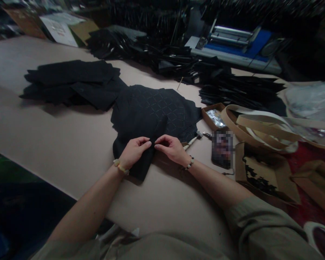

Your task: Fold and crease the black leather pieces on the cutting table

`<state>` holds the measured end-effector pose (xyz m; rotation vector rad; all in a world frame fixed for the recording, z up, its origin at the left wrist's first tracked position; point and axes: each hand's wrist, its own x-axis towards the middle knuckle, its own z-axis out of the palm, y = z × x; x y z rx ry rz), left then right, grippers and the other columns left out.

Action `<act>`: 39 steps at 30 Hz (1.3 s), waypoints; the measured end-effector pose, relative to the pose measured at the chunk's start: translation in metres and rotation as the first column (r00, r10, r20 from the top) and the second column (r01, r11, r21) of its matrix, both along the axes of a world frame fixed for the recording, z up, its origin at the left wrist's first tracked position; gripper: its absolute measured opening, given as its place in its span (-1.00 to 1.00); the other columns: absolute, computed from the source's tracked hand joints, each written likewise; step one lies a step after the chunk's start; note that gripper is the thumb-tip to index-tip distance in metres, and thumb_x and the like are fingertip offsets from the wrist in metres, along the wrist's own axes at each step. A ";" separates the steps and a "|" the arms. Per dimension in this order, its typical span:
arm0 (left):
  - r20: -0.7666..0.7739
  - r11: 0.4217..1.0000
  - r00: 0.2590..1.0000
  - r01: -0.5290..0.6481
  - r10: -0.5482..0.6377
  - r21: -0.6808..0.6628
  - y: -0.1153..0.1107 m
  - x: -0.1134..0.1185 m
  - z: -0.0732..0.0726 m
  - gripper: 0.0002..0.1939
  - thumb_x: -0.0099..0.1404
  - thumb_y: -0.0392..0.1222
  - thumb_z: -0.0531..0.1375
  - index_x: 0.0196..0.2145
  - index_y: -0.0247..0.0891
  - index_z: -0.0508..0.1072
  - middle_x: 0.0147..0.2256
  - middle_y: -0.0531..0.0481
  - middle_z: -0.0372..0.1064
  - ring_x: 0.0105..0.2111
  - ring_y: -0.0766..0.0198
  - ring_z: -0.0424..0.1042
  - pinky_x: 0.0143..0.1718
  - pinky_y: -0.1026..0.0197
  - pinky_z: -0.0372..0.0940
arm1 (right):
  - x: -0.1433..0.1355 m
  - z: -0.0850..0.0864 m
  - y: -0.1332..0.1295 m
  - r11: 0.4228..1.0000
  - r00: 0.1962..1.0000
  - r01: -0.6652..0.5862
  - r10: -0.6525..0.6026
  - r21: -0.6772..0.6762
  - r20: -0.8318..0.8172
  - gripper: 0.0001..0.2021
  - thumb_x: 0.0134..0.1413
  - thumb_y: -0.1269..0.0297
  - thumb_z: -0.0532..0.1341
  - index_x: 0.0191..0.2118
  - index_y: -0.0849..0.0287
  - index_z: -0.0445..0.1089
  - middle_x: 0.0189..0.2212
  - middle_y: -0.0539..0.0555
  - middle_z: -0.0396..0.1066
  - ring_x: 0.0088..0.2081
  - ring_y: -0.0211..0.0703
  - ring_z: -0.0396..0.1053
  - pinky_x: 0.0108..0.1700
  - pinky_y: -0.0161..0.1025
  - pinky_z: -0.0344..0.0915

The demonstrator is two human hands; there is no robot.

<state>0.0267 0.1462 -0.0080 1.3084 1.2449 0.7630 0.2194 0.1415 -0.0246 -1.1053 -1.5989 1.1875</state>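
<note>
My left hand point(137, 152) is closed, thumb and forefinger pinching the edge of a black fabric piece point(141, 170). Facing it, my right hand point(173, 147) pinches at the same edge, its fingertips almost meeting the left ones. Anything small between the fingertips is too dark to make out. The piece lies partly over a pile of black fabric panels point(162, 103) marked with a diamond pattern. Just right of that pile lies a hammer point(198, 135), its handle partly hidden behind my right hand.
A second stack of black panels point(76, 83) lies to the left. On the right are a small box of shiny parts point(216, 117), a phone-like item point(222, 150), an open box of black pieces point(260, 173) and coiled tan strips point(262, 126). A blue machine point(238, 43) stands behind.
</note>
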 end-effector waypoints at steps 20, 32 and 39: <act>-0.006 1.000 1.000 0.012 -0.012 -0.003 0.000 0.000 0.001 -0.57 0.14 0.06 0.29 -0.17 -0.32 0.55 -0.29 -0.02 0.51 -0.33 0.26 0.40 -0.24 0.24 0.25 | 0.000 0.000 0.000 1.000 1.000 0.000 0.000 -0.001 -0.008 -0.84 0.05 0.19 0.34 -0.28 0.15 0.48 -0.33 0.01 0.50 -0.29 -0.21 0.42 -0.16 -0.25 0.31; 0.018 0.999 0.999 0.029 -0.029 -0.015 0.000 0.000 0.000 -0.60 0.14 0.06 0.28 -0.20 -0.31 0.54 -0.31 0.00 0.50 -0.32 0.25 0.38 -0.22 0.24 0.23 | -0.001 0.001 0.000 1.000 1.000 0.008 -0.008 0.027 0.009 -0.86 0.03 0.23 0.34 -0.30 0.17 0.48 -0.36 0.01 0.51 -0.31 -0.22 0.43 -0.19 -0.26 0.33; 0.013 0.999 0.999 0.043 -0.043 0.000 0.001 -0.001 -0.002 -0.61 0.17 0.05 0.27 -0.18 -0.31 0.54 -0.29 -0.01 0.50 -0.30 0.26 0.39 -0.22 0.25 0.22 | -0.001 -0.001 0.000 1.000 1.000 0.004 -0.004 0.026 -0.002 -0.85 0.03 0.23 0.35 -0.29 0.17 0.49 -0.36 0.00 0.51 -0.32 -0.23 0.42 -0.20 -0.27 0.32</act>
